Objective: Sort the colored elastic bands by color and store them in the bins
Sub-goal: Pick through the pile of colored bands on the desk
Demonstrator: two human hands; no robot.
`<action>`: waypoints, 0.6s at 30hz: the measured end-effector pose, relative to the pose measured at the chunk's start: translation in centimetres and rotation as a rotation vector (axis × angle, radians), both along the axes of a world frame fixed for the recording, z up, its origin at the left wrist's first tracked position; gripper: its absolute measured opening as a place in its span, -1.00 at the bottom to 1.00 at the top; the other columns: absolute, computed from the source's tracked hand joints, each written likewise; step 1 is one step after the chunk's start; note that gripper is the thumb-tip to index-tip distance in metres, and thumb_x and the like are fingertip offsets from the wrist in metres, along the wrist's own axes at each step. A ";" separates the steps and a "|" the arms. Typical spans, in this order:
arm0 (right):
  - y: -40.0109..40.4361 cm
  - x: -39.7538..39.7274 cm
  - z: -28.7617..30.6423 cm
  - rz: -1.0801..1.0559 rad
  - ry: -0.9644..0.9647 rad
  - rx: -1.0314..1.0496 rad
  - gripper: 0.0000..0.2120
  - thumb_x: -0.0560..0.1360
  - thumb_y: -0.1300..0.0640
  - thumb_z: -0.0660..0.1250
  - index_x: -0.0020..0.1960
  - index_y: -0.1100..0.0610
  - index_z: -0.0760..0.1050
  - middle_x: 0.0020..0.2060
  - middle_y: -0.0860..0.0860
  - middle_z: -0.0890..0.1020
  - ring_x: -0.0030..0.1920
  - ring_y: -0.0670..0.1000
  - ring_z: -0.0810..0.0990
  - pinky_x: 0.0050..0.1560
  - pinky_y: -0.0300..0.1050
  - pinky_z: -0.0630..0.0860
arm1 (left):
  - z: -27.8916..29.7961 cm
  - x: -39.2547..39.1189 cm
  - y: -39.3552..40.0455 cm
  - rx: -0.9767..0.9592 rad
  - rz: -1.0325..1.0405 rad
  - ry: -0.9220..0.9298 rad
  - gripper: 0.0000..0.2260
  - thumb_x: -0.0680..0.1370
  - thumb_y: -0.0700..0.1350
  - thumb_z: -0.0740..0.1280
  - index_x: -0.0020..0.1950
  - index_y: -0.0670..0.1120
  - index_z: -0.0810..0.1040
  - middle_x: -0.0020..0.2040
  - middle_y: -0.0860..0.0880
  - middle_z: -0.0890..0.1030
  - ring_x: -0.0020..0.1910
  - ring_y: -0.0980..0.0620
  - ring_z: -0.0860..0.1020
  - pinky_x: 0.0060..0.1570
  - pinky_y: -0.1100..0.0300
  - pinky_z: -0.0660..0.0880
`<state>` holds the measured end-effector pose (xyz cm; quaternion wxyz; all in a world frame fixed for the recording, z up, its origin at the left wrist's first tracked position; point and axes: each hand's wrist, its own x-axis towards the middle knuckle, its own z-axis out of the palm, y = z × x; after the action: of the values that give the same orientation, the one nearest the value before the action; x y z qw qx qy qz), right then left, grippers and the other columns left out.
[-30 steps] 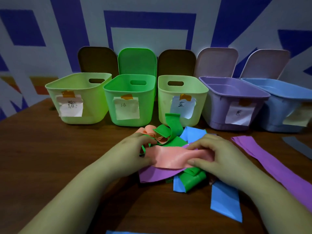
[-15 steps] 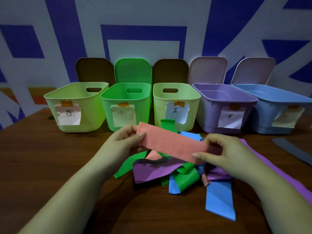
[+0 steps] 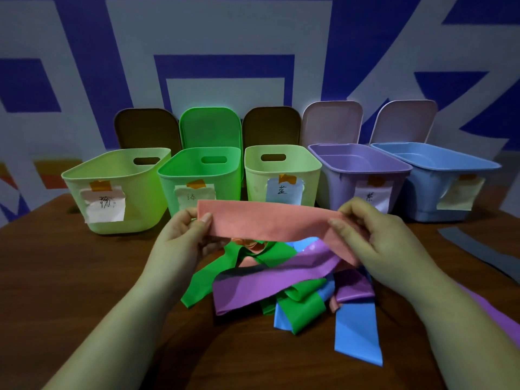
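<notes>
The left hand (image 3: pixel 180 237) pinches the left end of a flat salmon-pink elastic band (image 3: pixel 270 223), held above the tangled pile of green, purple and blue bands (image 3: pixel 281 280) on the brown wooden table (image 3: pixel 70 277). The right hand (image 3: pixel 377 240) pinches its right end. Five open plastic bins (image 3: pixel 281 167) stand behind.

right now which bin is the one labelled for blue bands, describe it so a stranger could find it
Along the patterned wall stands a row of five open bins on the wooden table. Take the middle one, the pale green bin between the bright green bin and the lilac bin. Only its taped label is pale blue paper.
</notes>
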<state>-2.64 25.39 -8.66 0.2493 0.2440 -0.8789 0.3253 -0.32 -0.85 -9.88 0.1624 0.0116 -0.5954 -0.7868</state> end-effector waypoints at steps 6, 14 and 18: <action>0.7 -0.4 0.0 -0.044 -0.206 0.026 -0.83 0.32 -0.20 0.39 -0.27 -0.12 0.53 -0.45 -0.10 0.51 -0.35 -0.12 0.46 -0.25 -0.06 0.40 | 0.2 -0.3 -0.9 0.007 0.082 0.028 -0.86 0.62 -0.26 0.13 -0.08 -0.14 0.45 -0.19 -0.07 0.53 -0.38 0.20 0.60 -0.36 0.35 0.55; 1.2 -0.5 -0.1 0.060 -0.398 0.010 -0.80 0.22 -0.04 0.56 -0.36 0.01 0.58 -0.49 -0.02 0.45 -0.45 -0.17 0.33 -0.40 -0.26 0.27 | -0.6 -1.4 -3.1 0.084 0.190 -0.051 -0.87 0.62 -0.26 0.16 -0.09 -0.14 0.44 -0.18 -0.11 0.55 -0.39 0.16 0.61 -0.34 0.30 0.60; 1.6 -0.6 -0.2 0.064 -0.422 0.019 -0.85 0.28 0.02 0.55 -0.32 -0.02 0.58 -0.39 -0.02 0.58 -0.39 -0.04 0.48 -0.35 -0.22 0.42 | -1.1 -2.0 -4.2 0.126 0.254 -0.120 -0.86 0.61 -0.27 0.17 -0.12 -0.14 0.44 -0.18 -0.11 0.53 -0.29 0.07 0.55 -0.44 0.30 0.57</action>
<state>-3.20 27.00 -8.81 0.0471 0.2005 -0.9065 0.3685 -2.37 -5.02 -10.99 0.2234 0.1440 -0.5474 -0.7935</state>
